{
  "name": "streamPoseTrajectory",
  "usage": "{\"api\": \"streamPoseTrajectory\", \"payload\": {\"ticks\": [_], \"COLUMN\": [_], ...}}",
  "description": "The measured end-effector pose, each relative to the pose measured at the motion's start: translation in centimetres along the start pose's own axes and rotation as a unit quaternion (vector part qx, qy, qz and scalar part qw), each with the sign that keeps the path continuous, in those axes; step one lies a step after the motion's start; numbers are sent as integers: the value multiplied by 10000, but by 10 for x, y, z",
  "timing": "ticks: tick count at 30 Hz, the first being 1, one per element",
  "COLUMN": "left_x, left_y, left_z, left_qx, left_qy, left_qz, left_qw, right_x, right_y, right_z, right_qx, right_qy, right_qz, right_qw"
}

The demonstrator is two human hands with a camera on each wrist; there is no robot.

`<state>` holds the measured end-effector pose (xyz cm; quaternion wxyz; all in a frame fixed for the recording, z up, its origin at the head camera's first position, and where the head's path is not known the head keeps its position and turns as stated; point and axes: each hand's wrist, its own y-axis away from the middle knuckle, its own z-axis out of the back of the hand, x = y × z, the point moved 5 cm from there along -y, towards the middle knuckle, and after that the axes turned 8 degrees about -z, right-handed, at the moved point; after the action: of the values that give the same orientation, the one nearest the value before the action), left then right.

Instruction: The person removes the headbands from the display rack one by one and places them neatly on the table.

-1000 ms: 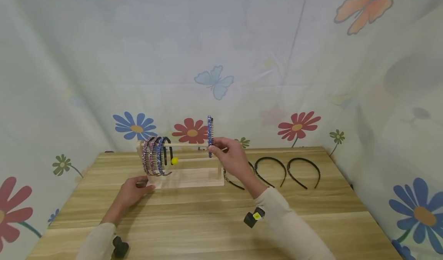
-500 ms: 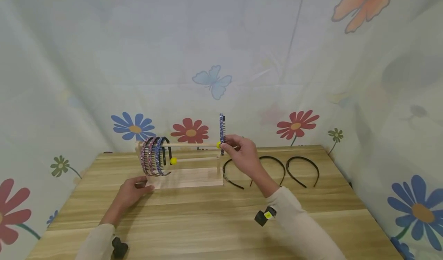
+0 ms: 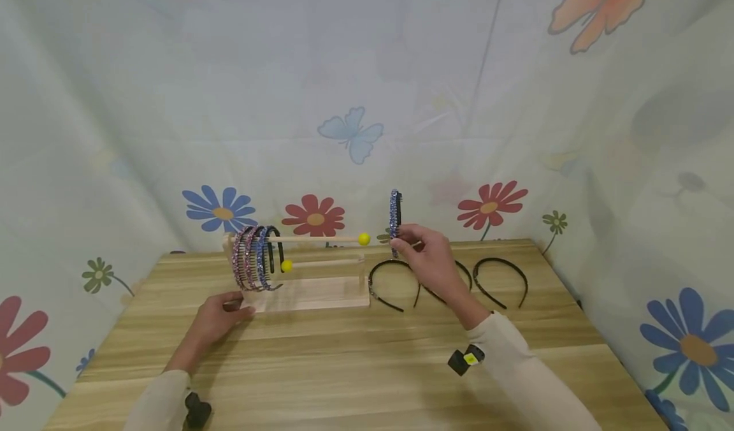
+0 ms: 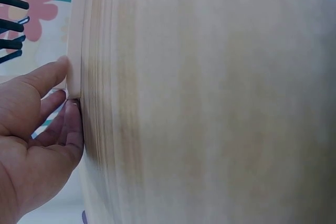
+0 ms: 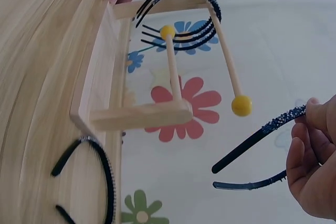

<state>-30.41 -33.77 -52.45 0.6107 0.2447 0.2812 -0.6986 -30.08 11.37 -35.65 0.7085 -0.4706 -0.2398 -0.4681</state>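
Note:
In the head view my right hand point(image 3: 430, 262) pinches a blue rhinestone headband point(image 3: 394, 211) between thumb and fingers. The headband is held up in the air, just right of the yellow ball point(image 3: 364, 239) on the end of the wooden rack's upper rod. In the right wrist view its two black ends point toward the rack. Two pink headbands point(image 3: 248, 262) and a blue one point(image 3: 262, 259) hang at the rack's left end. My left hand point(image 3: 218, 319) grips the left corner of the rack's base point(image 3: 327, 294), thumb on top and fingers against the end.
Several black headbands lie in a row on the wooden table point(image 3: 344, 367) right of the rack, one of them a plain arch at the far right point(image 3: 501, 262). A flowered curtain point(image 3: 275, 99) hangs behind the table.
My right hand has drawn the blue headband rightward along the upper rod, past the yellow ball and clear of it. My left hand has stayed on the rack's base.

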Motion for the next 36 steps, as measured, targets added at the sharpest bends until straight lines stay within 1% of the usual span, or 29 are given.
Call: {"api": "streamPoseTrajectory", "payload": {"ticks": [7, 9, 14, 21, 25, 28, 30, 32, 36], "left_x": [-2, -3, -4, -5, -4, -4, -4, -4, -4], "left_y": [1, 1, 0, -1, -1, -2, -2, -2, 0], "left_z": [2, 2, 3, 2, 1, 0, 0, 0, 1], "left_qx": [19, 35, 44, 67, 59, 52, 45, 69, 106], "left_qy": [-70, -81, -108, -50, -16, -6, 20, -8, -45], "left_qz": [-16, -18, -30, 16, -48, -89, -54, -56, 24], "left_qw": [10000, 10000, 9999, 10000, 10000, 9999, 10000, 10000, 9999], "right_x": [-11, -17, -39, -67, -80, -89, -96, -103, -119], "right_y": [9, 12, 21, 37, 46, 53, 58, 63, 75], "right_z": [20, 26, 39, 56, 67, 78, 86, 94, 113], "right_qx": [116, 91, -54, -152, -215, -348, -450, -502, -547], "right_qy": [274, 367, 663, 926, 1110, 1270, 1374, 1476, 1618], "right_qz": [-322, -324, -362, -604, -739, -728, -745, -839, -1198], "right_qw": [9990, 9988, 9971, 9938, 9908, 9886, 9867, 9842, 9780]}}
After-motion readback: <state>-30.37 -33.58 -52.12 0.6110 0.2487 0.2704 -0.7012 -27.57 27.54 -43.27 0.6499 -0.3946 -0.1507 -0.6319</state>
